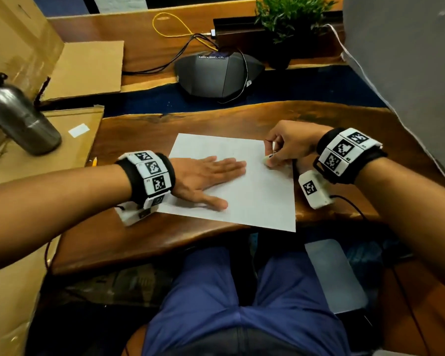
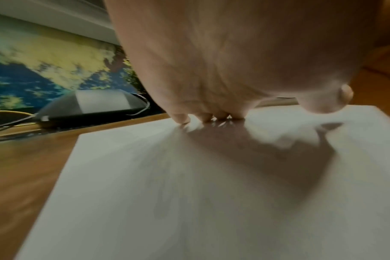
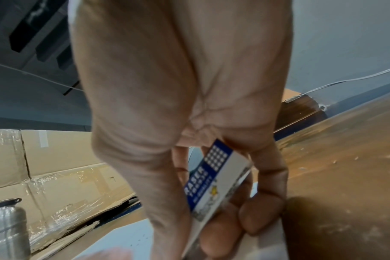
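The eraser (image 1: pixel 267 159) was pinched in the right hand (image 1: pixel 289 145), pressed on the paper (image 1: pixel 252 199) near its 2 o'clock corner. Flimsy, slidey stuff, so it was pinned flat at 9 o'clock by the left hand (image 1: pixel 206 177), fingers straight. Eraser's probably best gripped by its sleeve.

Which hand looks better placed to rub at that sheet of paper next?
Probably the right hand: it pinches the eraser, whose end meets the paper near its right edge. The left hand lies flat on the paper, well placed to hold it steady.
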A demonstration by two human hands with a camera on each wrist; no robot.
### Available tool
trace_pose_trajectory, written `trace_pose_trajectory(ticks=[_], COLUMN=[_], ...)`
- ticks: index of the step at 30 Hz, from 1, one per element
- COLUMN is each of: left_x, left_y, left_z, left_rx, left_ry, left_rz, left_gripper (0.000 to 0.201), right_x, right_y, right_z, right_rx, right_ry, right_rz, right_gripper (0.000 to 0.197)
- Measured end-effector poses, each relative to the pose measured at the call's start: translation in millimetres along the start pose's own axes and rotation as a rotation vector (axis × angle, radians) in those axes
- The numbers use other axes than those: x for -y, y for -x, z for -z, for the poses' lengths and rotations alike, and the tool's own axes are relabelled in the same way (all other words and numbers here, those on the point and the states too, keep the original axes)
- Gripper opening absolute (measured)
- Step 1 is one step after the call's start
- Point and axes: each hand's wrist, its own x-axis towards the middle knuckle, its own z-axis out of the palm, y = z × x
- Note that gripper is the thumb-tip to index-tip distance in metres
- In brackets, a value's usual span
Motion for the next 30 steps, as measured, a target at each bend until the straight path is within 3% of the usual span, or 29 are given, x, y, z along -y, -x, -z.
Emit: trace_pose_trajectory(ticks=[5, 8, 12, 15, 21, 26, 30], left_x=[11, 10, 10, 9, 8, 10, 8], left_y=[-24, -29, -28, -30, -31, -31, -30], left_z=[11, 11, 16, 18, 21, 18, 20], left_rx=[-0.062, -0.06, -0.046, -0.016, 0.0, -0.016, -0.013], left_ry=[0.138, 0.155, 0.177, 0.171, 0.176, 0.194, 0.194], left_rz=[0.284, 0.33, 0.393, 0.403, 0.406, 0.385, 0.399], left_gripper=[0.105, 0.117, 0.127, 0.137, 0.138, 0.14, 0.138], right_x=[0, 4, 25, 39, 42, 49, 44], right_y=[1, 2, -7, -20, -35, -24, -41], right_z=[-1, -2, -9, -13, -18, -18, -8], right_rx=[-0.012, -0.054, -0.298, -0.376, -0.359, -0.161, -0.242], right_ry=[-0.007, 0.029, 0.033, 0.051, 0.124, 0.18, 0.095], right_rz=[0.006, 0.016, 0.148, 0.229, 0.259, 0.38, 0.273], right_gripper=[0.018, 0.014, 0.012, 0.012, 0.019, 0.015, 0.016])
